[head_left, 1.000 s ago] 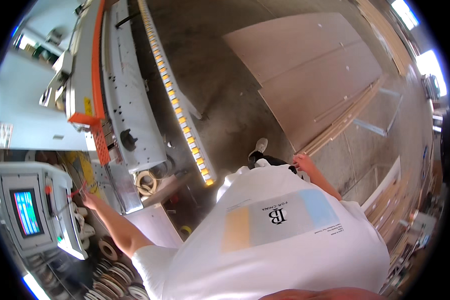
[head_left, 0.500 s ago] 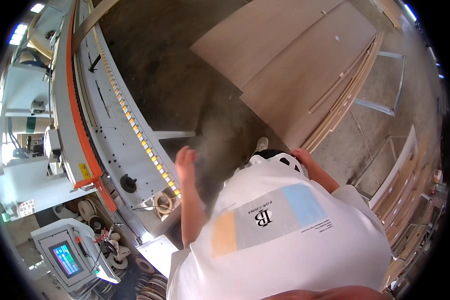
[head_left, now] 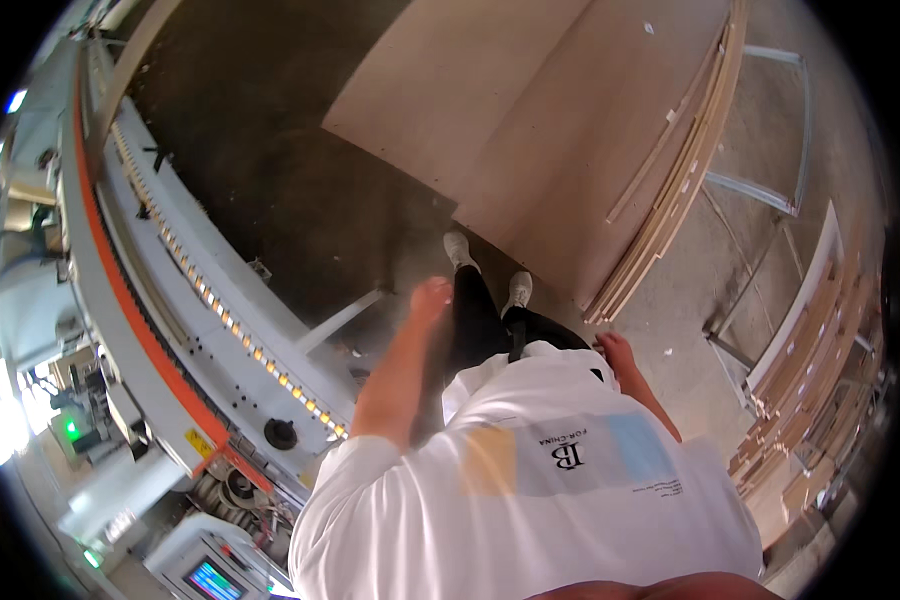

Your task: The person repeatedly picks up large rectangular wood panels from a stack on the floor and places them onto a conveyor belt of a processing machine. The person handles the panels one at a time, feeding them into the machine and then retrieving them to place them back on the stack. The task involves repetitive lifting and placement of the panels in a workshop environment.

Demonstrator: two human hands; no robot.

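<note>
My left hand point(head_left: 432, 298) hangs in the air in front of me, beside my dark trouser leg. Motion smears its fingers, and I make out nothing held in it. Down at my right side, my right hand point(head_left: 615, 350) shows partly past the white shirt point(head_left: 560, 530), its visible fingers loosely apart and no object in them. To my left runs a long machine point(head_left: 210, 290) with an orange strip and a row of yellow-and-white blocks along its edge. A stack of large brown boards point(head_left: 570, 160) lies ahead, just beyond my shoes point(head_left: 460, 250).
A metal leg point(head_left: 340, 320) juts from the machine near my left arm. At lower left stands a control panel point(head_left: 210, 575) with a lit screen. Metal frames point(head_left: 755, 190) lie to the right of the boards, and more boards point(head_left: 810, 330) are piled at far right.
My view has shifted and turned. The board stack is closer to my feet, and both shoes now show. My left hand has swung right, nearer my leg; the control panel has slid downward in view.
</note>
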